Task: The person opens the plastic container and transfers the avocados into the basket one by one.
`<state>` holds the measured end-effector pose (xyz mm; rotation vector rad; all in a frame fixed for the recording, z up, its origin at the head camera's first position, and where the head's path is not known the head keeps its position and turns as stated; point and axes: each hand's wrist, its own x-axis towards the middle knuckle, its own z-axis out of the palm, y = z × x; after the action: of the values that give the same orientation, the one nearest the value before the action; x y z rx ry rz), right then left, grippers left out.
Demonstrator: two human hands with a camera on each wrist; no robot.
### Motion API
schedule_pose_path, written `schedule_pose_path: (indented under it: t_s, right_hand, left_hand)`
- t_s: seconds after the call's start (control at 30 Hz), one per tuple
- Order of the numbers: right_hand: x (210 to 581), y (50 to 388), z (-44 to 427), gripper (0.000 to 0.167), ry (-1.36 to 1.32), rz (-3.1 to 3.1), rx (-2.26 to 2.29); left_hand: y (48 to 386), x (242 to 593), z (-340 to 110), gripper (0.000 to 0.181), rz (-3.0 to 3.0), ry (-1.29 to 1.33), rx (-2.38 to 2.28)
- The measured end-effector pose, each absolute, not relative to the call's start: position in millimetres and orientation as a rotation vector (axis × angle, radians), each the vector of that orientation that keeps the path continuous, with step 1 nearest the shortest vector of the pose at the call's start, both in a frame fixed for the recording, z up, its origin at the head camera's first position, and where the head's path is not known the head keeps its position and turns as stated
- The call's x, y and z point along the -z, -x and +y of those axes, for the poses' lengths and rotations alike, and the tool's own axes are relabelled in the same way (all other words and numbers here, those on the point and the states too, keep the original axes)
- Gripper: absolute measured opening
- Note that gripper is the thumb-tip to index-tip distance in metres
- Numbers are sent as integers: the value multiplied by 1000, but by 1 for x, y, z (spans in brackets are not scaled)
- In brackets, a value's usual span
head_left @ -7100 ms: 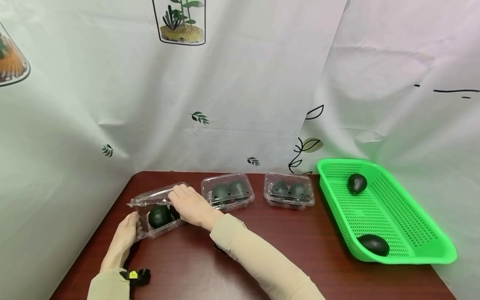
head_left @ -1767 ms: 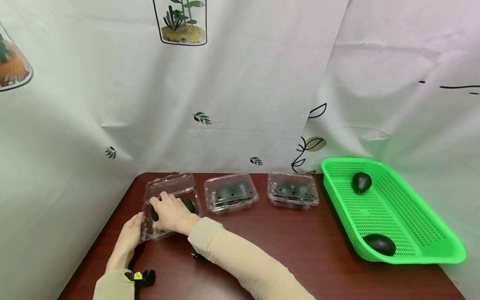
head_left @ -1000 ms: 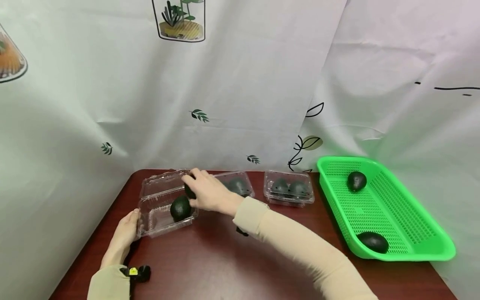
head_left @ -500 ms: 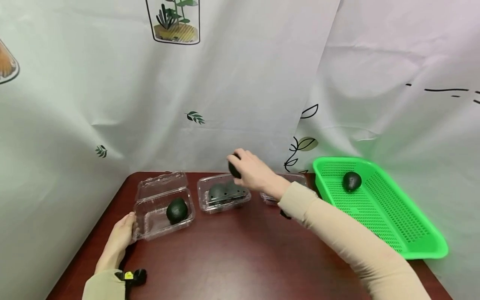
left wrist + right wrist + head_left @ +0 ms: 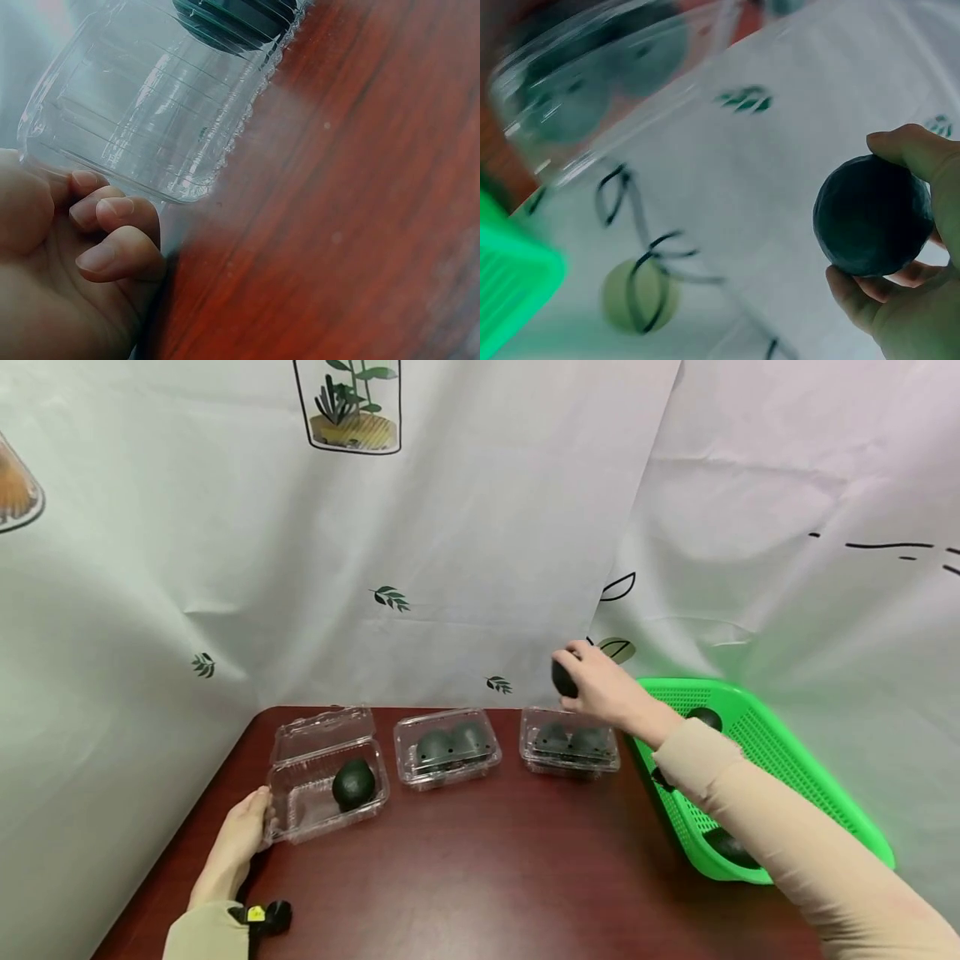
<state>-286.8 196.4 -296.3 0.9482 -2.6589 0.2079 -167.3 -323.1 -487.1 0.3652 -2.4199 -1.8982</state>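
In the head view an open clear box [image 5: 315,793] stands at the left with one dark avocado [image 5: 354,784] in its right half. The left hand [image 5: 238,833] is at the box's left end; in the left wrist view that hand [image 5: 97,262] has curled fingers at the box's corner [image 5: 180,196]. The right hand [image 5: 603,687] holds a second avocado [image 5: 565,678] in the air above the rightmost closed box. The right wrist view shows this avocado [image 5: 874,216] between the thumb and fingers of the right hand [image 5: 915,300].
Two closed clear boxes, the middle one [image 5: 447,747] and the right one [image 5: 570,742], hold two avocados each at the table's back. A green basket [image 5: 810,777] on the right has one avocado at the back [image 5: 707,718] and one near the front [image 5: 729,848].
The right hand took an avocado out of the open box and has carried it right, past the middle box. The left hand has stayed at the box, whose lid has swung back.
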Motion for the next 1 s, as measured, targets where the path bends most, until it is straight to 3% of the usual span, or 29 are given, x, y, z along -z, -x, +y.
schedule_pose_path:
  t_s: [0.43,1.0]
  right_hand:
    - [322,280,294,63,-733,-2781,-231]
    - [391,262,371,67,-631,-2951,-147]
  left_hand:
    - [166,485,-322,44,-2461,-384,1846]
    - [168,485,-325,41,-2457,-355,1887]
